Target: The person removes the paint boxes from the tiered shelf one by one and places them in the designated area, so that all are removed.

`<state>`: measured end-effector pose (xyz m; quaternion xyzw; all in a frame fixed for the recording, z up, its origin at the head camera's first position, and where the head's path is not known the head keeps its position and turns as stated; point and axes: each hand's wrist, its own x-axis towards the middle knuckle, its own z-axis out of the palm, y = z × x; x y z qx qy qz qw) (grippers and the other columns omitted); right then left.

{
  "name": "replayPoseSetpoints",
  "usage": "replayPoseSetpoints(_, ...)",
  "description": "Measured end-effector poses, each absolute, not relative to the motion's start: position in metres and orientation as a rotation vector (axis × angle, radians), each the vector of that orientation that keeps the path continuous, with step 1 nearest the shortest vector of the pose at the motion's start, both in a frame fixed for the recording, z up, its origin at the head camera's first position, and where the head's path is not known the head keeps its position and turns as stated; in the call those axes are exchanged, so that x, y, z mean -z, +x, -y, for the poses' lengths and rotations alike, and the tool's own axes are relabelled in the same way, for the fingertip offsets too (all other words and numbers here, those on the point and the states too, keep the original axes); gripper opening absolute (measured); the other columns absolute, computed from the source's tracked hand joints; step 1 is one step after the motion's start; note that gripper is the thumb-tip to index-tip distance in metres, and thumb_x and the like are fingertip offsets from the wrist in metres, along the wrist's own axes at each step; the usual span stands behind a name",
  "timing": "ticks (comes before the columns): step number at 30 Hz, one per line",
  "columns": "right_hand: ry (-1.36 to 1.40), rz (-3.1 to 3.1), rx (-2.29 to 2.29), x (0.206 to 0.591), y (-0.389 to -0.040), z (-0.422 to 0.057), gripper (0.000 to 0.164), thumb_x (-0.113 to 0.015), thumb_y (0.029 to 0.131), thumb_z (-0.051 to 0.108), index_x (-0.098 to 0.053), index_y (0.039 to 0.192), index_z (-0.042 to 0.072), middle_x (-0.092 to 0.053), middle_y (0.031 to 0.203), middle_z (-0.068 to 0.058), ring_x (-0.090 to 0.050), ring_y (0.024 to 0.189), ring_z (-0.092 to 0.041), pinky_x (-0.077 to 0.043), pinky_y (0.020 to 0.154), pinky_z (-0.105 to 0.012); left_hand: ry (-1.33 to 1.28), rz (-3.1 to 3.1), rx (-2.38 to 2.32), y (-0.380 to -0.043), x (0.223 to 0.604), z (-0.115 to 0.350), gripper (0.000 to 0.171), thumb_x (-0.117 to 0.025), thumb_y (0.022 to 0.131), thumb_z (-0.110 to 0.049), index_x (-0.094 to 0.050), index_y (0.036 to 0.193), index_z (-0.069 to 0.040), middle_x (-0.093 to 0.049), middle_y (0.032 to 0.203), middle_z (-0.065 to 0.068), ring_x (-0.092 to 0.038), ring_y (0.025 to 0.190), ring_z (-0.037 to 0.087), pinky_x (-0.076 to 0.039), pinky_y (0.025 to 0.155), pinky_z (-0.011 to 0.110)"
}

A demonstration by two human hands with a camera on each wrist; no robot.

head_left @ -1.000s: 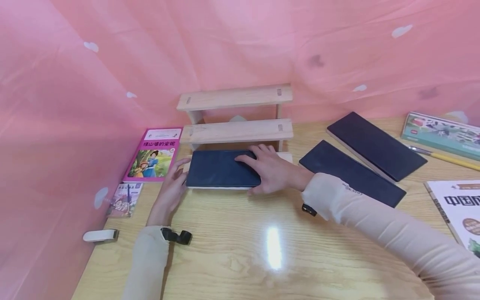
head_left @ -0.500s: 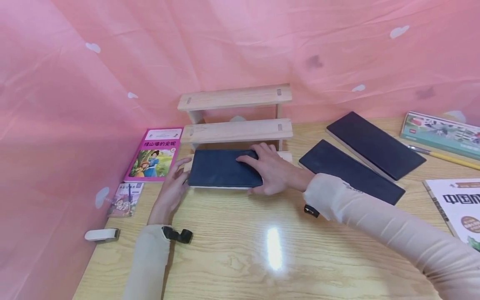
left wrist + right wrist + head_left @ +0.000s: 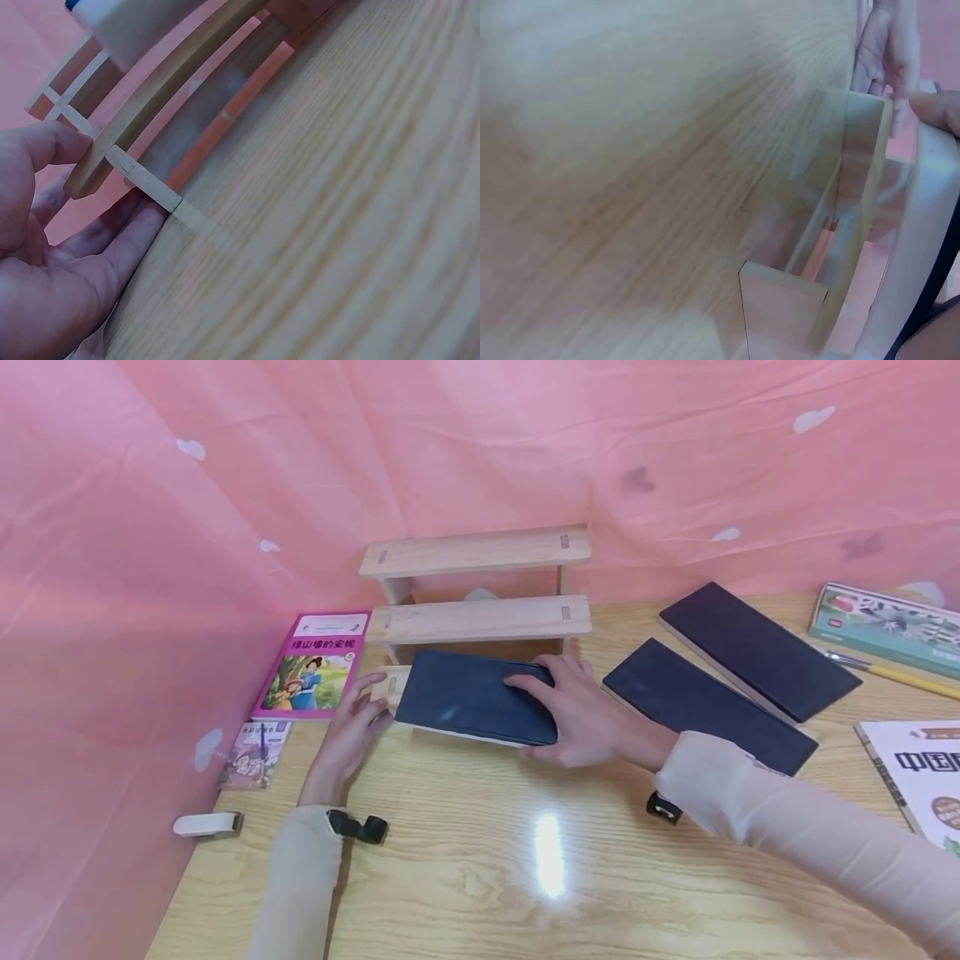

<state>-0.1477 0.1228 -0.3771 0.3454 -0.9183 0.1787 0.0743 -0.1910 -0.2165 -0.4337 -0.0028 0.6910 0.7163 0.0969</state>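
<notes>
My right hand (image 3: 585, 718) grips the right end of a dark-topped rectangular slab with pale sides (image 3: 476, 697), thumb at its near edge and fingers over the far side. The slab is slightly turned and overlaps the lowest step of a three-tier wooden stand (image 3: 480, 620). In the right wrist view, the slab's pale side (image 3: 924, 217) is above the stand's step. My left hand (image 3: 348, 731) holds the left end of that lowest step. The left wrist view shows its fingers (image 3: 64, 142) curled at the step's end, beside the wooden leg.
Two similar dark slabs (image 3: 757, 647) lie on the table at right, near a yellow-handled brush (image 3: 911, 677), a green patterned box (image 3: 885, 627) and a white book (image 3: 918, 768). At left are a pink-bordered book (image 3: 315, 664), a small booklet (image 3: 255, 756) and a white stapler-like object (image 3: 206, 824).
My right hand has shifted the slab to the right and turned it slightly, uncovering the left end of the lowest step. The left hand stays nearly in place.
</notes>
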Motion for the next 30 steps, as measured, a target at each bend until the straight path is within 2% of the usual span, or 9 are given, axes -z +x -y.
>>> replayPoseSetpoints(3, 0.986, 2.77, -0.558, 0.374, -0.138, -0.129, 0.079, -0.063, 0.069, 0.057, -0.037, 0.135, 0.022, -0.031, 0.132, -0.018, -0.027, 0.121, -0.034, -0.024, 0.094, -0.052, -0.003, -2.024, -2.14, -0.191, 0.434, 0.216, 0.039, -0.047, 0.091, -0.008, -0.044, 0.128, -0.019, -0.031, 0.135, 0.012, -0.042, 0.116, 0.024, -0.039, 0.097, 0.034)
replayPoseSetpoints(8, 0.927, 2.709, -0.567, 0.373, -0.123, -0.14, 0.079, -0.065, 0.067, 0.054, -0.04, 0.134, 0.02, -0.03, 0.132, -0.02, -0.029, 0.117, -0.035, -0.024, 0.089, -0.05, -0.002, -2.023, -2.145, -0.19, 0.435, 0.215, 0.038, -0.048, 0.091, -0.009, -0.043, 0.128, -0.019, -0.03, 0.138, 0.011, -0.039, 0.122, 0.026, -0.039, 0.097, 0.034)
replayPoseSetpoints(12, 0.875, 2.653, -0.576, 0.374, -0.107, -0.151, 0.08, -0.066, 0.065, 0.053, -0.042, 0.133, 0.018, -0.033, 0.129, -0.021, -0.031, 0.112, -0.033, -0.024, 0.084, -0.049, 0.002, -2.014, -2.151, -0.189, 0.434, 0.215, 0.038, -0.05, 0.091, -0.01, -0.043, 0.128, -0.018, -0.031, 0.137, 0.011, -0.039, 0.122, 0.026, -0.04, 0.096, 0.033)
replayPoseSetpoints(30, 0.614, 2.66, -0.667, 0.384, -0.038, -0.198, 0.085, -0.078, 0.054, 0.045, -0.047, 0.129, 0.019, -0.037, 0.126, -0.02, -0.032, 0.113, -0.036, -0.024, 0.079, -0.05, 0.032, -2.003, -2.168, -0.188, 0.434, 0.215, 0.039, -0.049, 0.091, -0.009, -0.041, 0.129, -0.016, -0.031, 0.137, 0.012, -0.04, 0.121, 0.025, -0.04, 0.096, 0.032)
